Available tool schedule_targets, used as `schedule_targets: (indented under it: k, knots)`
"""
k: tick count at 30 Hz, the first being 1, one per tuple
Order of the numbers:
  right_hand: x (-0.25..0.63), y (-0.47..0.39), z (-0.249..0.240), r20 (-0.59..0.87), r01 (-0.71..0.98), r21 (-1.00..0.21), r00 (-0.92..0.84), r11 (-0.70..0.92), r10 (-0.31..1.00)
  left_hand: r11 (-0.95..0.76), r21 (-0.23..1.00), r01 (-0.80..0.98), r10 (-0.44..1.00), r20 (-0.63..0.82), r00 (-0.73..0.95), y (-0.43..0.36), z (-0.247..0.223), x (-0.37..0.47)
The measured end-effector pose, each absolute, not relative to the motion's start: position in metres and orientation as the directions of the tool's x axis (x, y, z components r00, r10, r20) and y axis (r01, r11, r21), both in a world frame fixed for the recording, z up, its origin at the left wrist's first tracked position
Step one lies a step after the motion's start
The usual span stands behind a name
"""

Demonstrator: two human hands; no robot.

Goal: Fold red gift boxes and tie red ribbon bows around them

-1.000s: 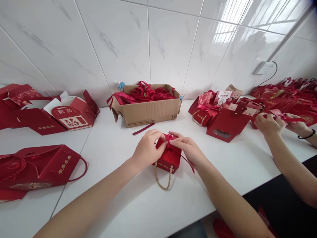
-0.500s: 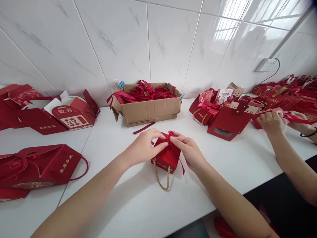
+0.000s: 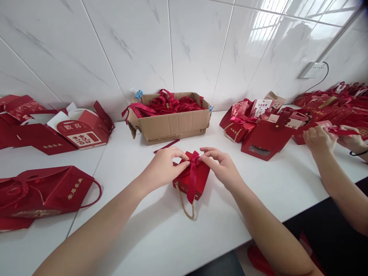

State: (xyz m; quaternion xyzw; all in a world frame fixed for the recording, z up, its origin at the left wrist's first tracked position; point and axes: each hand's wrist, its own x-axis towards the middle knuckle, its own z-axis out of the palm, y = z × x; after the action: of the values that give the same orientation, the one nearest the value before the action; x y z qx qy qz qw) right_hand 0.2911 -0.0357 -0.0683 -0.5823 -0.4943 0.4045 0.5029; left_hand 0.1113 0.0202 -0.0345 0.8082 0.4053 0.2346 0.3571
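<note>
- One small red card gift box [image 3: 198, 180] with one beige rope handle [image 3: 185, 205] sits mid-counter.
- Left hand [image 3: 162, 168] and right hand [image 3: 222, 168] each pinch its red satin ribbon bow [image 3: 194, 161].
- One brown cardboard carton [image 3: 169, 122] stands behind; bare white counter [image 3: 161, 234] reaches the near edge.

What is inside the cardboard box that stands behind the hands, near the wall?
The cardboard box is open and filled with red ribbons; some hang over its left edge. A blue clip sits at its back left corner. What lies under the ribbons is covered.
</note>
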Motion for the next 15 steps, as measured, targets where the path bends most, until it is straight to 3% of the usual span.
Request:
schedule_targets:
  k: [6,10,15]
  knots:
    - [0.301,-0.033,-0.068,0.227,0.347,-0.926,0.188,0.151,0.956,-0.411,0.764,0.498,0.822,0.074,0.564,0.020,-0.035,0.112]
    - [0.306,-0.030,-0.072,0.159,0.409,-0.904,0.061,0.121,0.985,-0.458,0.713,0.531,0.823,0.115,0.556,0.020,-0.033,0.111]
    - [0.315,-0.028,-0.071,0.212,0.562,-0.816,0.076,0.133,0.974,-0.494,0.667,0.557,0.814,0.130,0.566,0.020,-0.033,0.112]
